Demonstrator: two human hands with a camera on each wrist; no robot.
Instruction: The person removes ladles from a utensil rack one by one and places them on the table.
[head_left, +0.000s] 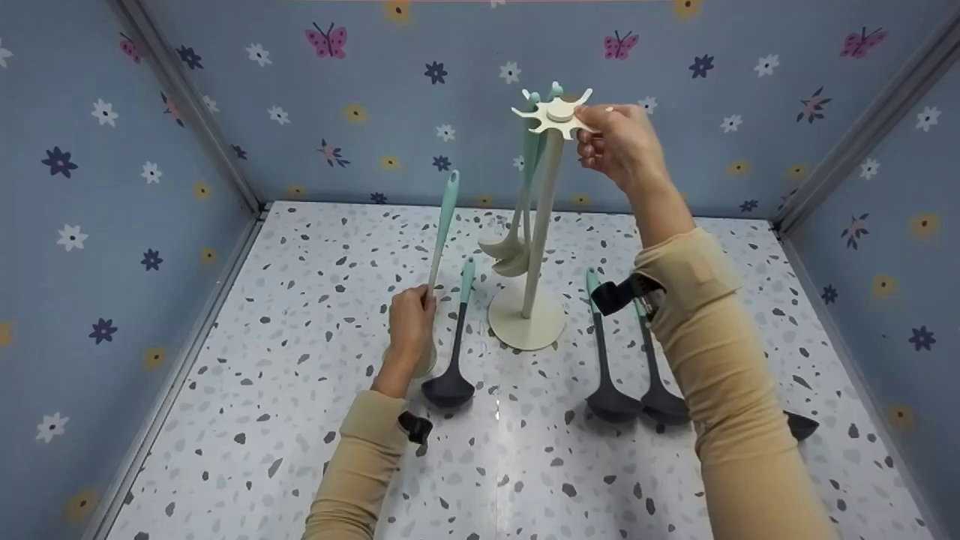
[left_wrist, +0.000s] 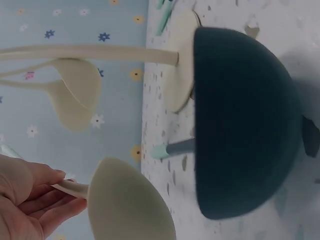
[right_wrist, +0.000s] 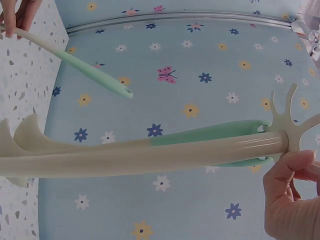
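Note:
My left hand [head_left: 409, 321] pinches the lower shaft of a cream ladle [left_wrist: 131, 204] whose mint handle [head_left: 448, 206] points up; in the head view the hand mostly covers its bowl. The right hand [head_left: 622, 142] holds a hook of the star-shaped top [head_left: 559, 111] of a cream utensil stand [head_left: 546, 217], thumb at the hub. Two cream ladles [head_left: 512, 251] with mint handles hang from hooks on the stand's left and far side. Its round base [head_left: 526, 322] rests on the table.
A dark grey ladle [head_left: 450, 386] lies just right of my left hand. Two more dark ladles, one nearer [head_left: 611, 397] and one beside it [head_left: 664, 401], lie right of the stand. Another dark bowl [head_left: 801, 426] shows past my right sleeve. Flowered walls enclose the speckled table [head_left: 300, 300].

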